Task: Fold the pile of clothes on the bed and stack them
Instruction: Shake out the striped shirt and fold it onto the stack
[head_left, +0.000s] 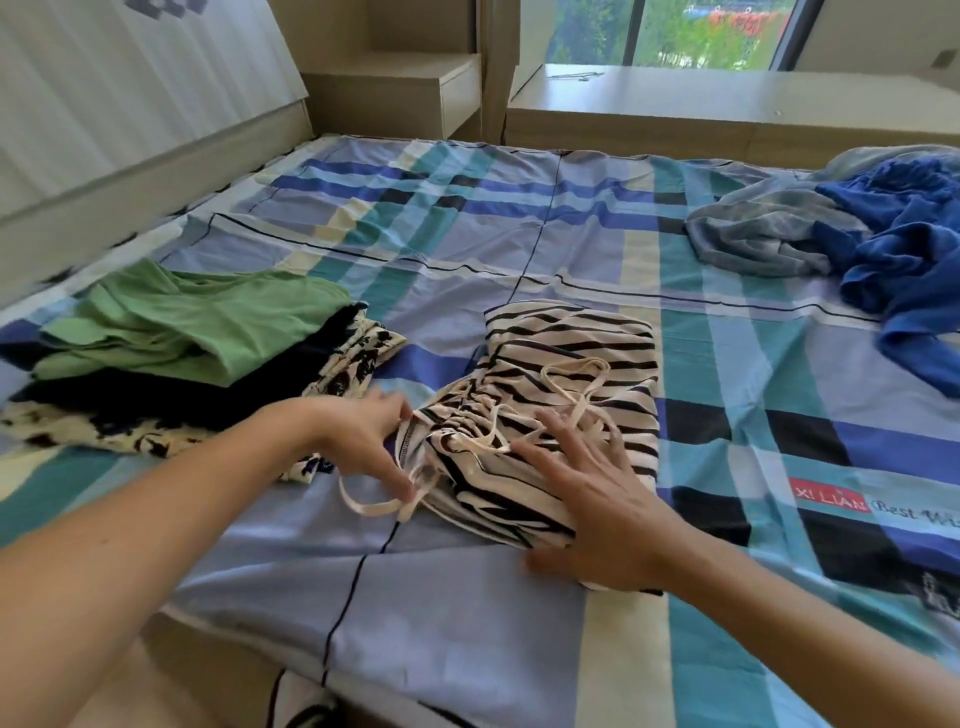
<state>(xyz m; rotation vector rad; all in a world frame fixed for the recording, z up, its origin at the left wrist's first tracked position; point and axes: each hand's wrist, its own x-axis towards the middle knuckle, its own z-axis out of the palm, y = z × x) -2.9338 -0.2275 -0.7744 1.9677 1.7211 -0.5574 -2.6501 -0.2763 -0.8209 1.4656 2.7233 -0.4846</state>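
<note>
A black-and-cream striped fabric garment (582, 343) lies under the right hand (608, 499), whose fingers are spread flat on it, its long axis running away from the wrists. The left hand (363, 441) pinches its left edge. The folded stack topped with green cloth (197, 322), its likely destination, lies just beyond the left hand.

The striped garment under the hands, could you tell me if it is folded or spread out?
Folded: the striped garment lies as a layered bundle, right hand flat on it, left hand pinching its edge; straps loose.
</note>
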